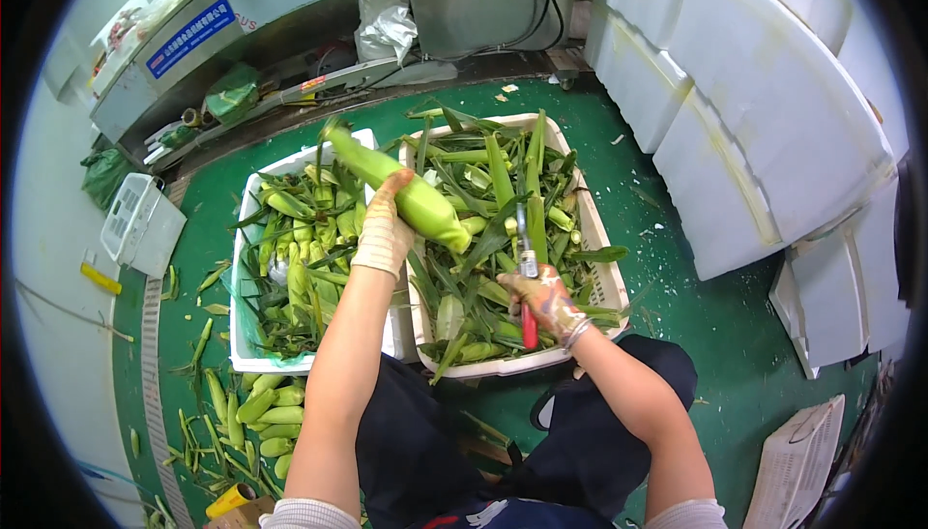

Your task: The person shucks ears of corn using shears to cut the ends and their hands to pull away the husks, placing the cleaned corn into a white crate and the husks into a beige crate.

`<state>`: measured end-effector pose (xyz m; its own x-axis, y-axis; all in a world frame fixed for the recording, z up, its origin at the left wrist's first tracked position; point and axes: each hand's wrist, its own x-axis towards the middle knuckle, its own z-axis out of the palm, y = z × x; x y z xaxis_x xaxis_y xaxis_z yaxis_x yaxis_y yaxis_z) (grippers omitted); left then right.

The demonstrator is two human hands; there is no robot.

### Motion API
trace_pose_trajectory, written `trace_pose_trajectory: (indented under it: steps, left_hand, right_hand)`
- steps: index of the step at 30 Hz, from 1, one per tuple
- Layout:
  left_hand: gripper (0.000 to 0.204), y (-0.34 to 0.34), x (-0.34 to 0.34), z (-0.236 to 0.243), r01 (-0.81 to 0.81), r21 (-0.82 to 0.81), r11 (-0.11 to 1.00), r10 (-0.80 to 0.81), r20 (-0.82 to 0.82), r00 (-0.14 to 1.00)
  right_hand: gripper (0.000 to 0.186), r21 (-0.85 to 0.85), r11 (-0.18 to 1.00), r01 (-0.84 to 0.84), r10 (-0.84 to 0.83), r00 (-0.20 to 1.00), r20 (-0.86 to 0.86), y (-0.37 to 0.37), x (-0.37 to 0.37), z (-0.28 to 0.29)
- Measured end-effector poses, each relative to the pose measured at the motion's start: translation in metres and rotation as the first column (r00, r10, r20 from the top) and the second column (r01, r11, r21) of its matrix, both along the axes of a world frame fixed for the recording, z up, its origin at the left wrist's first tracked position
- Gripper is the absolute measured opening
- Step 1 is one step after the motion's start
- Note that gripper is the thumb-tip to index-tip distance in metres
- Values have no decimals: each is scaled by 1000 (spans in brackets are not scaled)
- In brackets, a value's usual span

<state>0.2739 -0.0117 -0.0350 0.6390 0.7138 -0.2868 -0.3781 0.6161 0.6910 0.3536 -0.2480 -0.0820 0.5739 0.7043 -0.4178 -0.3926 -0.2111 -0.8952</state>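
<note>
My left hand (pixel 385 229), in a pale glove, is closed around an ear of corn (pixel 425 208) still in its green husk. The ear is tilted above a cream plastic crate (pixel 611 253) filled with corn leaves and stalk pieces. In my right hand (pixel 549 302), which wears a patterned glove, is a pair of red-handled pruning shears (pixel 529 326), its metal end pointing away from me over the crate. Left of the crate stands a white foam box (pixel 239 311) full of husked-in ears and leaves, partly hidden behind my left forearm.
More green ears (pixel 275 415) and scraps lie on the green floor at lower left. Large white foam boxes (pixel 764 74) are stacked at right, above a pale basket (pixel 797 461). A steel machine (pixel 464 7) spans the back. A small white crate (pixel 145 224) stands far left.
</note>
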Motion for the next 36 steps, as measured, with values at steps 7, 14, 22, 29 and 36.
trace_pose_trajectory:
  steps: [7,14,22,29,36]
  left_hand:
    - [73,-10,-26,16,443,608,659,-180,-445,877]
    - [80,-37,-51,26,818,549,174,132,-836,533]
    - [79,-37,-75,17,836,549,5,270,-806,527]
    - [73,-23,-96,20,660,318,681,-679,-65,731]
    - [79,-50,-94,4,703,88,706,-708,132,694]
  right_hand:
    - [76,-347,913,-215,406,566,718,-23,18,41]
    - [94,-303,875,-378,483,630,608,-7,29,50]
    - [22,140,925,-353,359,933,-19,-10,19,43]
    - [55,25,866,-499,494,862,117,-19,9,41]
    - [64,-113,771,-627,604,662,444,-5,-26,52]
